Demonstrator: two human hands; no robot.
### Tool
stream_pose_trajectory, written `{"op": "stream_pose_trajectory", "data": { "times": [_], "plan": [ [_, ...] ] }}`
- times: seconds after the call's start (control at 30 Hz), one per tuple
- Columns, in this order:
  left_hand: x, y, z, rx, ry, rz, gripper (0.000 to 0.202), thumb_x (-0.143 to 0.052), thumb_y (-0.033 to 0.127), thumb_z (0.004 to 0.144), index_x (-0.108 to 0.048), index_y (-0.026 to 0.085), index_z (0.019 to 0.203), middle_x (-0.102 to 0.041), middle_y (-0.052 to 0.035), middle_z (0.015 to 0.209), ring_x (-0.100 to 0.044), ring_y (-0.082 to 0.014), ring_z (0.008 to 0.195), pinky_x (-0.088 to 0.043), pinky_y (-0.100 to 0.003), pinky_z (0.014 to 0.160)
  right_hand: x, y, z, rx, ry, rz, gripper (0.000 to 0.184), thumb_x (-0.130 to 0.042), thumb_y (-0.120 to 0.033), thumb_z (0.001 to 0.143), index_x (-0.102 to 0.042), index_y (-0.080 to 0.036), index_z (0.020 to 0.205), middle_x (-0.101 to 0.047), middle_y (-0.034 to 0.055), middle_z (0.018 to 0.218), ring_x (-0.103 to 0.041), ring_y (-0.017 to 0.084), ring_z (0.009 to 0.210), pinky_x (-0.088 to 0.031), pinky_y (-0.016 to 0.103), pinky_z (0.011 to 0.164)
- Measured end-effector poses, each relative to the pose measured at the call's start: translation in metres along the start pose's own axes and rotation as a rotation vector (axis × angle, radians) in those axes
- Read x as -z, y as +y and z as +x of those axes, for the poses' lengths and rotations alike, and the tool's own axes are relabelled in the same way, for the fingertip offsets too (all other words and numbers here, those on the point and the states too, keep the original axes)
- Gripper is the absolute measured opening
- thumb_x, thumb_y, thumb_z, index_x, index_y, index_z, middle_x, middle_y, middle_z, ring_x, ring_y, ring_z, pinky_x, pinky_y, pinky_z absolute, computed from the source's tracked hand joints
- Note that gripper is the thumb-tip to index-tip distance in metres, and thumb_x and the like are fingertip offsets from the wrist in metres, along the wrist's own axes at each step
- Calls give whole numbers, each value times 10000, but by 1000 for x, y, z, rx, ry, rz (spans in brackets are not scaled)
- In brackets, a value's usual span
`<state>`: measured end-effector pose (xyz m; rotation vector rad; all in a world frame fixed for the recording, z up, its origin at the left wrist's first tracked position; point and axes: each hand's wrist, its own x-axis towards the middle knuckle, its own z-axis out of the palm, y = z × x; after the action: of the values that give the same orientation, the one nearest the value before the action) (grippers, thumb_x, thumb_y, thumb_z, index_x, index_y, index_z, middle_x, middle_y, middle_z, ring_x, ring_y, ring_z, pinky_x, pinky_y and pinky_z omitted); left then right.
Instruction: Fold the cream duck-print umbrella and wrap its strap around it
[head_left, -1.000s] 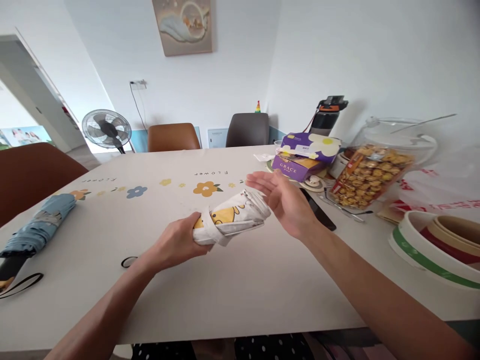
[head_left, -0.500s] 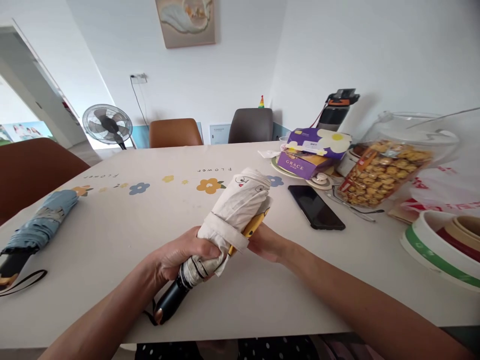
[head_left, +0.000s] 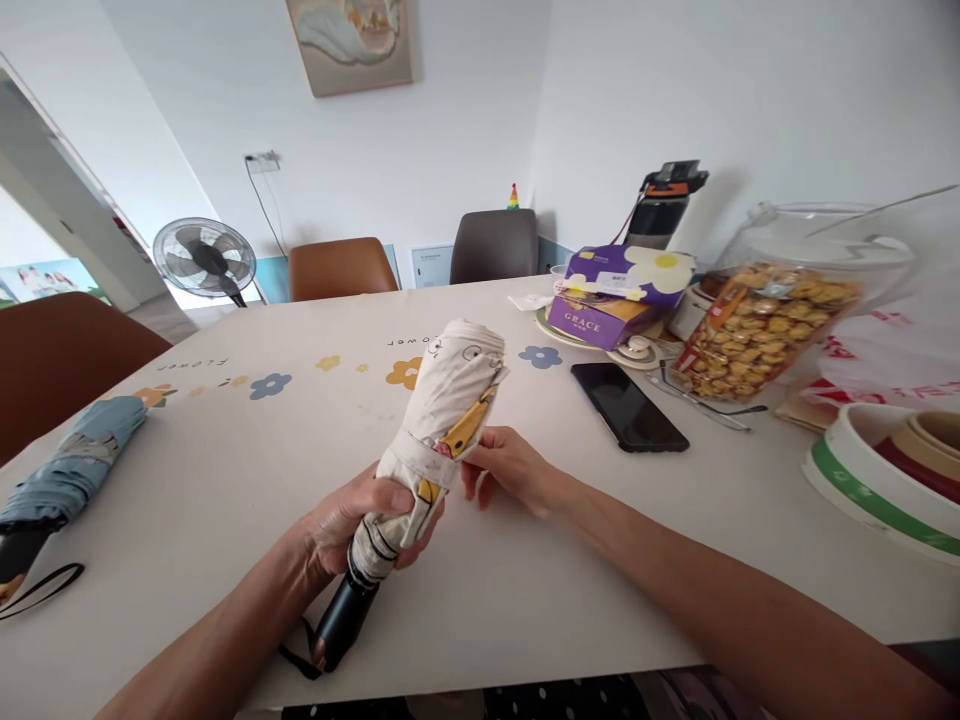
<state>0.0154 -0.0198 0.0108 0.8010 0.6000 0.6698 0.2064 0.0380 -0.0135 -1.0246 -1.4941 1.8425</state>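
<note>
A folded white umbrella (head_left: 454,385) with a cartoon face and yellow patches stands tilted over the table, its black handle (head_left: 346,620) pointing down toward me. My left hand (head_left: 375,515) is wrapped round its lower canopy, thumb on top. A white strap (head_left: 416,458) runs round the canopy just above that thumb. My right hand (head_left: 510,465) is at the umbrella's right edge, level with the strap, fingers curled and fingertips against the fabric. Whatever the right fingertips pinch is hidden. To the left lies a folded blue umbrella (head_left: 82,455) with a black handle and wrist loop.
Right of my hands lies a black phone (head_left: 630,407), with eyeglasses (head_left: 709,405) beside it. Beyond are a purple box (head_left: 592,318), a clear jar of snacks (head_left: 772,330), a dark bottle (head_left: 660,210) and tape rolls (head_left: 862,480). Chairs (head_left: 343,267) stand behind the table.
The white umbrella has turned more upright and rolled in my left hand, showing more yellow. Its strap now lies closer round the canopy. My right hand has come out from behind and shows its curled fingers.
</note>
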Motion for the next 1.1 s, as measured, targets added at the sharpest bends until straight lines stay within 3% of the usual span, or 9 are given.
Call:
{"op": "stream_pose_trajectory", "data": {
  "times": [0.07, 0.2, 0.53, 0.73, 1.1],
  "plan": [
    [4, 3, 0, -28, 38, -42, 355, -659, 319, 603, -557, 110, 871, -509, -5, 627, -462, -65, 418, -334, -180, 361, 2, -1, -1, 21, -40, -42, 251, -588, -388, 779, -540, -145, 738, -550, -3, 553, -544, 115, 474, -394, 197, 365],
    [12, 10, 0, -100, 122, -100, 361, -637, 323, 645, -545, 112, 924, -485, 11, 647, -427, -43, 429, -319, -164, 370, 1, -9, -10, 64, 0, -76, 224, -550, -362, 818, -514, -151, 748, -521, -18, 520, -536, 110, 452, -385, 190, 347],
    [12, 8, 8, -142, 276, 64, 325, -651, 343, 652, -531, 118, 854, -521, -13, 660, -470, -67, 432, -346, -190, 384, -4, -21, -30, 182, -96, 158, 218, -556, -310, 844, -518, -139, 714, -450, -55, 524, -569, 114, 445, -469, 248, 452],
    [3, 5, 10, -122, 318, 179, 306, -638, 336, 665, -512, 136, 859, -509, -6, 646, -461, -72, 439, -364, -204, 400, -12, -25, -37, 192, -78, 172, 206, -538, -291, 851, -513, -138, 715, -440, -69, 488, -568, 114, 413, -461, 242, 446],
    [-24, 10, 9, -134, 496, 599, 296, -640, 286, 680, -550, 154, 930, -533, -4, 706, -460, -111, 609, -364, -224, 533, -15, -21, -39, 244, 33, -40, 226, -507, -279, 856, -481, -159, 667, -466, -66, 444, -569, 107, 394, -420, 214, 458]
  ]
}}
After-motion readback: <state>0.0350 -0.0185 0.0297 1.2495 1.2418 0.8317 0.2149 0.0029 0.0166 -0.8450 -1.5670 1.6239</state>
